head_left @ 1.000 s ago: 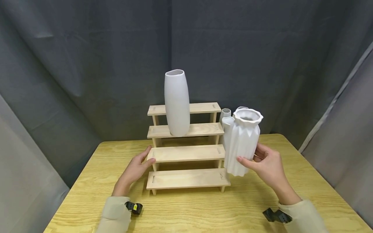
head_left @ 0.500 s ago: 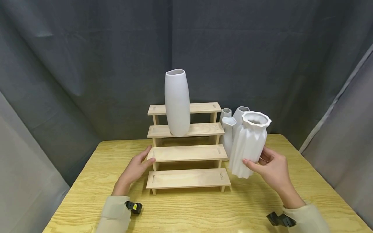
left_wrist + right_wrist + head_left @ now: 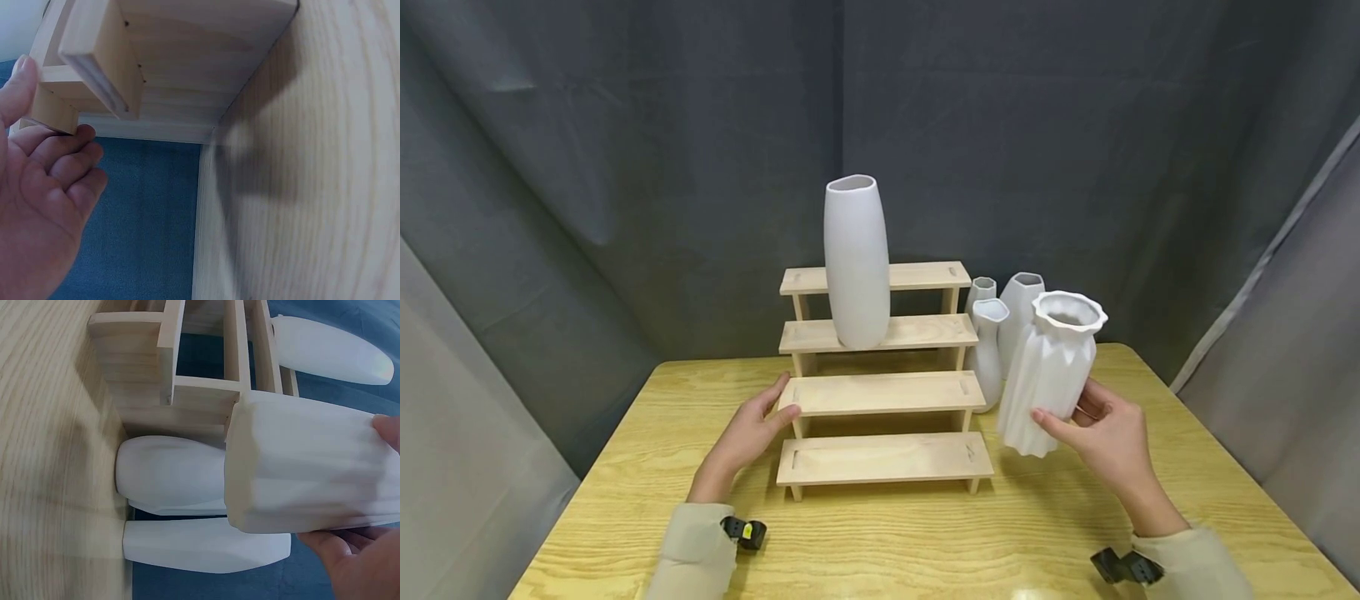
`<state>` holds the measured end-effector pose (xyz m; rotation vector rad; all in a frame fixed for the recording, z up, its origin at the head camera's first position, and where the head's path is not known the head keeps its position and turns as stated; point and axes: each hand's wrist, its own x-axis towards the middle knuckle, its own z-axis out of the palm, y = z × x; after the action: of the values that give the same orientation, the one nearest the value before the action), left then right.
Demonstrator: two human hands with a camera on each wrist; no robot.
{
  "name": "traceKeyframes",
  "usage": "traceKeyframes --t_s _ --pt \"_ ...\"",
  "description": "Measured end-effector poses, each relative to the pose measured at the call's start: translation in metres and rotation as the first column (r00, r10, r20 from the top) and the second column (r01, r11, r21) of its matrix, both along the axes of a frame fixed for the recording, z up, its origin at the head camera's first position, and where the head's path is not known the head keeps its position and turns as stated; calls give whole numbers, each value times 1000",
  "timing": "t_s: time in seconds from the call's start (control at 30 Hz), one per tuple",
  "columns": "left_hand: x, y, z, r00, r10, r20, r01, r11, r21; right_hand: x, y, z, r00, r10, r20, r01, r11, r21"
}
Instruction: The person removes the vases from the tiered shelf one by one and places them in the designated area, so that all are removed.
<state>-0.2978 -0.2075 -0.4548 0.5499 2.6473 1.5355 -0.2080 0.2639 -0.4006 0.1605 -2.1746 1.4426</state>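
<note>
My right hand [image 3: 1111,433] holds a white pleated vase [image 3: 1051,379] with a scalloped rim, thumb on its near side and fingers round the right. The vase leans slightly, and its base [image 3: 242,465] hangs above the table in the right wrist view. My left hand [image 3: 747,435] grips the left end of a four-step wooden display stand [image 3: 883,394], at the second step from the bottom. Its thumb [image 3: 19,87] lies against the board, with the fingers curled at the stand's side. A tall smooth white vase [image 3: 857,267] stands upright on the third step up.
Right of the stand, three white vases stand close together: a small one [image 3: 982,290] behind, a curvy-necked one [image 3: 987,367] in front and a wider one [image 3: 1019,310] beside them. Grey curtains [image 3: 700,167] hang behind the wooden table [image 3: 880,542].
My right hand has carried the pleated vase rightward, away from the stand, uncovering the vases behind it. My left hand has stayed at the stand.
</note>
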Motion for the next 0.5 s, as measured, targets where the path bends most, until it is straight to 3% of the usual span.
traceKeyframes --t_s 0.5 --pt "1 0 2 1000 -3 1 3 1000 6 -11 6 -13 994 -91 53 90 996 5"
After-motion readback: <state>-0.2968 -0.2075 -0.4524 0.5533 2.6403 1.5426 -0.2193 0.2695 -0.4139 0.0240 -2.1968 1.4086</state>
